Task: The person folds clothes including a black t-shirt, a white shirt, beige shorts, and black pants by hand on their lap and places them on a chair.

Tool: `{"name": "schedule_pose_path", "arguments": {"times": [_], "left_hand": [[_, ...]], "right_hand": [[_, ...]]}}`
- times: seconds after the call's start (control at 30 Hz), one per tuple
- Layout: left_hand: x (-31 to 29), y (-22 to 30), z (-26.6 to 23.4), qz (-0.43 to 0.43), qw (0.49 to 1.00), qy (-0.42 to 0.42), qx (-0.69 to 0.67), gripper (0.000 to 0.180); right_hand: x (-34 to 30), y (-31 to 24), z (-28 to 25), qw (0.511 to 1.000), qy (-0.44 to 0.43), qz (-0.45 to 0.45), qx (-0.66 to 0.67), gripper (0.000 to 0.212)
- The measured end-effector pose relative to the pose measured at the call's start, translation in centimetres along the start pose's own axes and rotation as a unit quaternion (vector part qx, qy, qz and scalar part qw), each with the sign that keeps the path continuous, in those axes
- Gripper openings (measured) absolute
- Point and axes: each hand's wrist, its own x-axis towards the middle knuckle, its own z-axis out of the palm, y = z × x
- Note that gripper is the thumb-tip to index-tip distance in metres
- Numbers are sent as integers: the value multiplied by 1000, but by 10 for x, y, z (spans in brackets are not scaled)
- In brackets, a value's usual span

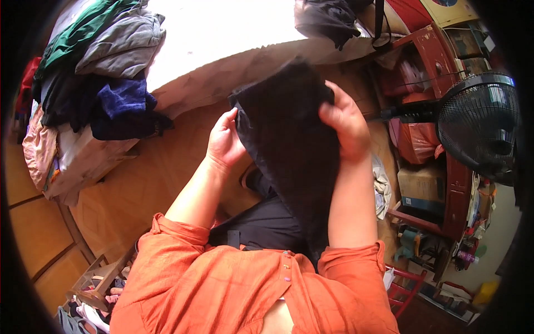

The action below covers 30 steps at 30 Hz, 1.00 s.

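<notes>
A black garment [289,128], possibly trousers, is stretched between my hands in front of me, and its lower end narrows down toward my lap. My left hand [225,140] pinches its left edge near the top, with the thumb pointing up along the cloth. On the opposite edge, my right hand [347,123] grips the fabric, slightly smeared by motion, with some fingers hidden behind it. Dark trousers [258,222] cover my lap underneath.
Ahead stands a bed with a white sheet [222,33]. Folded clothes [122,47] are heaped at its left end, and dark clothing [328,22] lies at its right. A black fan [475,122] stands at right, before a red cabinet [459,189]. A wooden rack [100,281] is lower left.
</notes>
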Motion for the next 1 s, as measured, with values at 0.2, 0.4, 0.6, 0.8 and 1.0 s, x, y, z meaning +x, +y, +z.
{"name": "schedule_pose_path", "arguments": {"times": [0.2,0.4,0.6,0.8,1.0], "left_hand": [[10,-13,24,-5,999,-15,33,50],[1,-28,35,5,975,89,201,49],[6,-51,46,27,960,102,260,40],[30,-4,18,59,951,202,227,38],[24,51,-29,100,937,259,212,35]], "right_hand": [[50,70,-39,890,171,48,-421,16],[47,72,-28,805,219,13,-551,25],[38,58,-42,805,251,9,-538,31],[-25,27,-71,914,57,182,-358,33],[-145,38,-122,809,326,94,-480,19]]}}
